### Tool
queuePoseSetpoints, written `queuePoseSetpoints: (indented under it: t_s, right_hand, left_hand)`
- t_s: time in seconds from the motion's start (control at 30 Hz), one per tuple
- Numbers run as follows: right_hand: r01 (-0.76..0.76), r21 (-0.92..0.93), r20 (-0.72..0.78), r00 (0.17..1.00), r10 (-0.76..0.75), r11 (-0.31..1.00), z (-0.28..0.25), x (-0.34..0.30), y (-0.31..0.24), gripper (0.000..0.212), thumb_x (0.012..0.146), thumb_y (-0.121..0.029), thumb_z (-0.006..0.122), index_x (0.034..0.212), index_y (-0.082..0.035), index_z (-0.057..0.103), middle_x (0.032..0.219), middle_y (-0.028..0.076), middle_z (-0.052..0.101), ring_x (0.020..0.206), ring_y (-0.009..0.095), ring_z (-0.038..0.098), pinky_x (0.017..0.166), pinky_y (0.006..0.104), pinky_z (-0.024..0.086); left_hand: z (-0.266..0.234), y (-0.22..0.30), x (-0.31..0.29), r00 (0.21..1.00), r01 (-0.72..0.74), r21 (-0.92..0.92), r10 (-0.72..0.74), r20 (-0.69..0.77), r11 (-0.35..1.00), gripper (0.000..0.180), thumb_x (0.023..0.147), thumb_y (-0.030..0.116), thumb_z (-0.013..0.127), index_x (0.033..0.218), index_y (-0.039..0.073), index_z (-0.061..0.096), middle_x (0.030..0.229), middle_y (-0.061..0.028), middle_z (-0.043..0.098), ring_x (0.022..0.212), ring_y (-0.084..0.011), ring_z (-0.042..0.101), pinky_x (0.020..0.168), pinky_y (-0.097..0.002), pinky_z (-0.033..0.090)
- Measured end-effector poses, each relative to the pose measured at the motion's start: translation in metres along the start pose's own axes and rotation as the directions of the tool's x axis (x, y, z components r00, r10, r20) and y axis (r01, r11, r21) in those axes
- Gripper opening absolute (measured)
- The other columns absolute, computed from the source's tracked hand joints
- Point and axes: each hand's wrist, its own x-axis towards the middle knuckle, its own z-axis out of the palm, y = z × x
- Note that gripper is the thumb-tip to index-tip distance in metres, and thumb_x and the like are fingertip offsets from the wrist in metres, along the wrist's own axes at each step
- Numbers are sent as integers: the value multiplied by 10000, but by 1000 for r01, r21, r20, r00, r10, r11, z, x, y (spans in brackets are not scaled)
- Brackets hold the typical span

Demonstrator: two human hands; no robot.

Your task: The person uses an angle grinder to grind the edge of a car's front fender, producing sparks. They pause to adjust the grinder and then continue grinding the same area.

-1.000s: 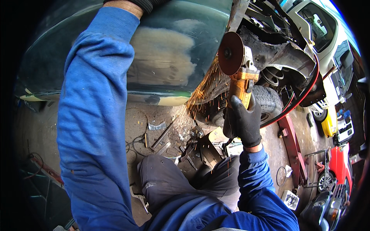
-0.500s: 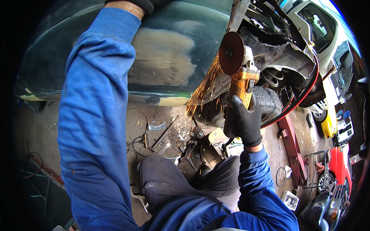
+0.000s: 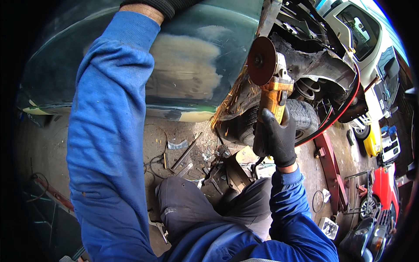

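My right hand [image 3: 279, 137], in a black glove, is closed around the body of a yellow cordless-looking angle grinder [image 3: 276, 98]. Its reddish-brown disc [image 3: 262, 61] faces the edge of a dark green car door [image 3: 200, 26], and orange sparks [image 3: 231, 100] fall from there. A bare, sanded tan patch [image 3: 183, 65] shows on the door. My left arm [image 3: 111, 109] reaches up across the door in a blue sleeve. The gloved left hand [image 3: 168, 5] rests at the door's top by the frame's upper edge; its fingers are cut off from view.
Right of the grinder lie torn inner-wing metal [image 3: 323, 65], a tyre [image 3: 301, 118] and a red-black cable [image 3: 338, 114]. A red jack beam [image 3: 330, 170] stands on the floor. Tools and scraps [image 3: 187, 150] litter the ground before my knees. Other vehicles, including a white one [image 3: 349, 26], stand at right.
The spark stream has become thinner and shorter. My hands and the grinder stay in nearly the same place; the left arm shifts very slightly.
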Motion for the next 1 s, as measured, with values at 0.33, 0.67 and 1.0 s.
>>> queuePoseSetpoints:
  t_s: [0.33,0.67,1.0]
  right_hand:
    - [13,-42,-13,1000,-14,999,-1,2,-1,397,1099,-340,777,1319,-27,668,968,42,735,773,130,725,679,302,589]
    - [8,-15,-12,1000,-8,1000,-1,0,-1,384,1099,-317,777,1330,-29,672,998,32,738,816,115,714,718,298,588]
    - [-16,-15,2,1000,16,1000,-2,0,-4,377,1103,-312,774,1332,-29,676,1003,31,742,822,111,713,719,289,582]
  left_hand:
    - [3,-1,1,999,-20,4,20,-32,1000,437,1068,436,745,1183,31,861,1208,-193,836,1193,-397,750,1108,-497,557]
    - [0,1,2,1000,21,-35,-20,7,999,457,1084,448,725,1178,21,856,1192,-203,833,1159,-403,756,1084,-502,565]
    - [4,0,1,998,-31,15,32,-51,999,452,1080,438,734,1162,11,855,1188,-202,837,1159,-400,759,1085,-492,569]
